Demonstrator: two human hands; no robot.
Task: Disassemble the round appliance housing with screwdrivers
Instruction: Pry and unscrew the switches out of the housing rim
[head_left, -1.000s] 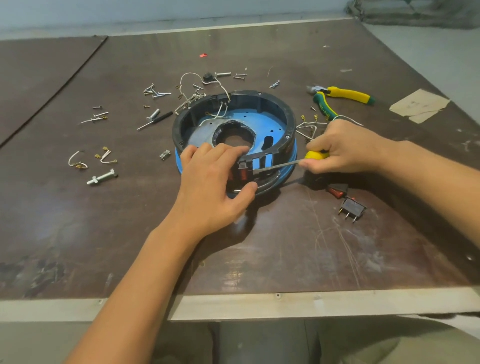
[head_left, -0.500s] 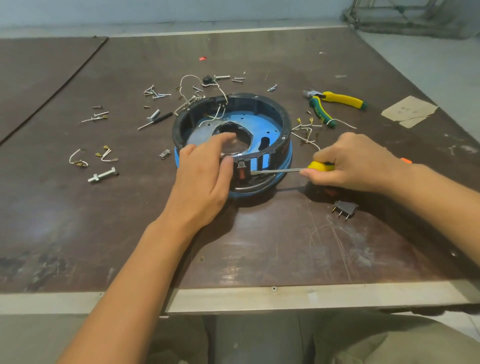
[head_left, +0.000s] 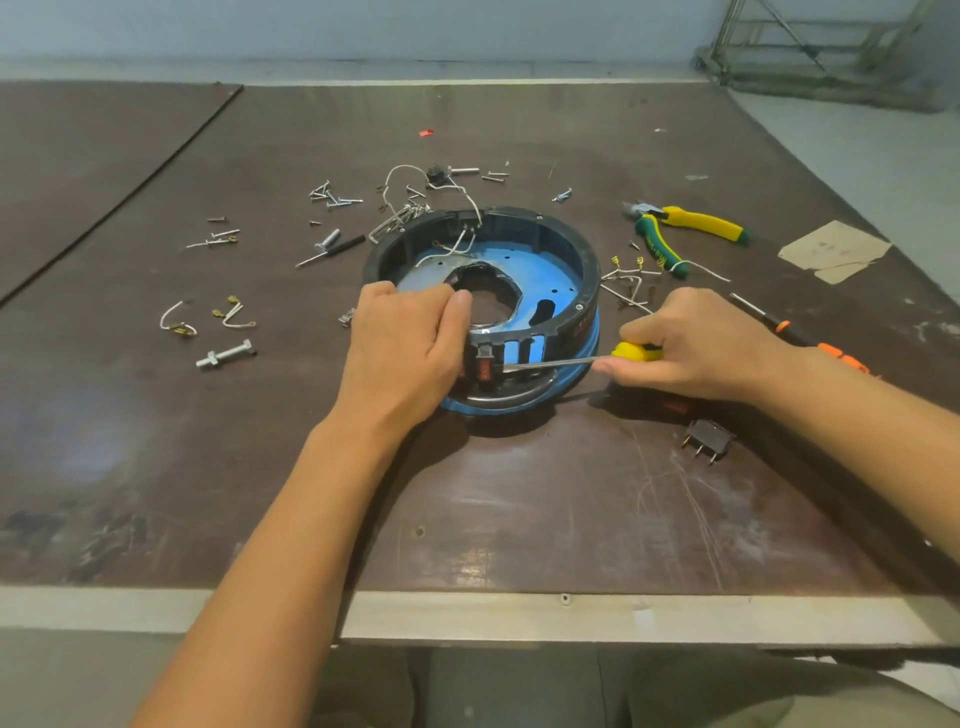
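Note:
The round appliance housing (head_left: 566, 244), a black ring over a blue base with a torn hole in its floor, lies in the middle of the brown table. My left hand (head_left: 402, 348) grips its near-left rim, fingers curled over the edge. My right hand (head_left: 691, 345) holds a yellow-handled screwdriver (head_left: 636, 352) level. Its blade tip sits against a red switch (head_left: 484, 368) set in the housing's near wall.
Loose screws (head_left: 335, 196), wire pieces (head_left: 179, 319) and a bolt (head_left: 226, 356) litter the left and back. Yellow-green pliers (head_left: 685, 228) lie at right, an orange-tipped screwdriver (head_left: 795, 335) behind my right wrist, a black switch (head_left: 709, 439) near it, cardboard (head_left: 834, 249) far right.
My left hand has slid from the housing's near wall up over the left rim, its fingers now curled. The view has dropped back a little. The screwdriver stays at the switch.

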